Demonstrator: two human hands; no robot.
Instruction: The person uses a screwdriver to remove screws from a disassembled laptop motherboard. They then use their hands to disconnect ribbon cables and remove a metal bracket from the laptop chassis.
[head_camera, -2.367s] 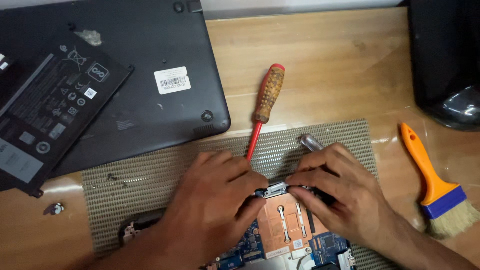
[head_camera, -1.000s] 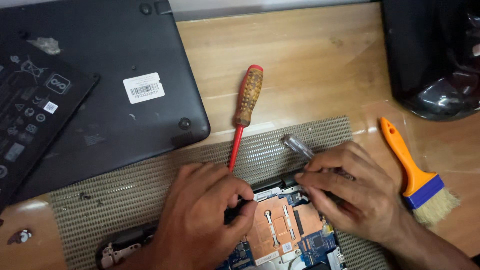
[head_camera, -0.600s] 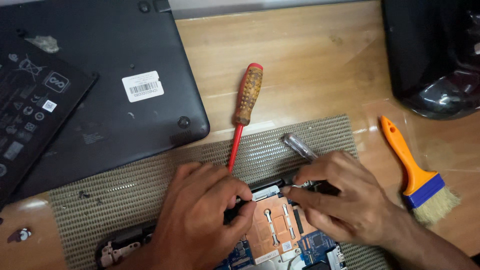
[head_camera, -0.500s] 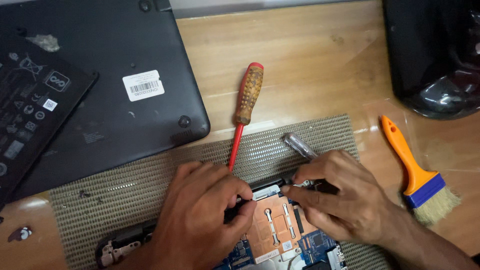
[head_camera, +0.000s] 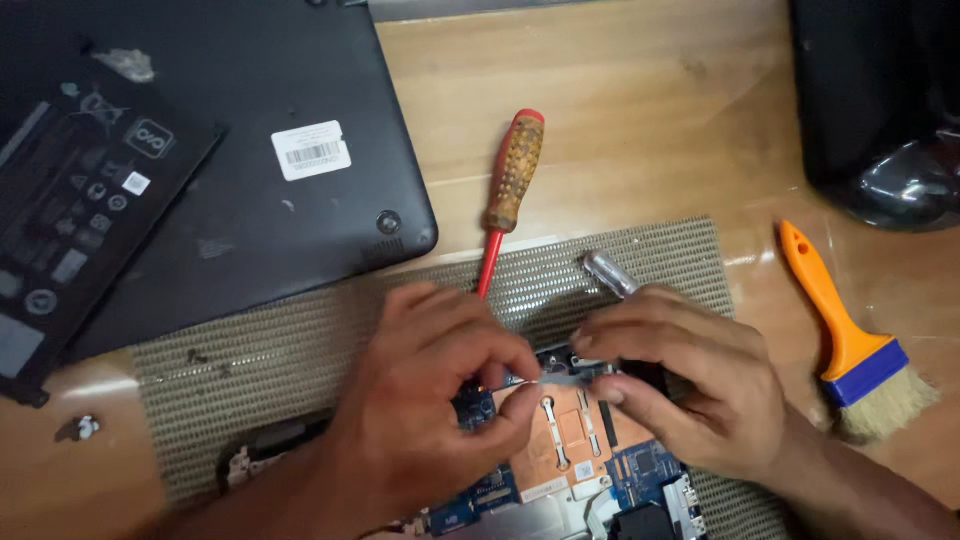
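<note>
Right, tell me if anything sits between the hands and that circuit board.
Nothing visible does. The left hand and right hand already rest on the circuit board, pinching a small metal piece over its copper plate.

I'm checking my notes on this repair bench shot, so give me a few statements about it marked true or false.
1. Both hands, left hand and right hand, are over the circuit board. True.
2. The screwdriver is held in the right hand. False: it lies free on the wooden table.
3. The orange-handled brush lies right of the mat. True.
4. The battery pack rests on the mat. False: it lies on the dark laptop cover.
</note>
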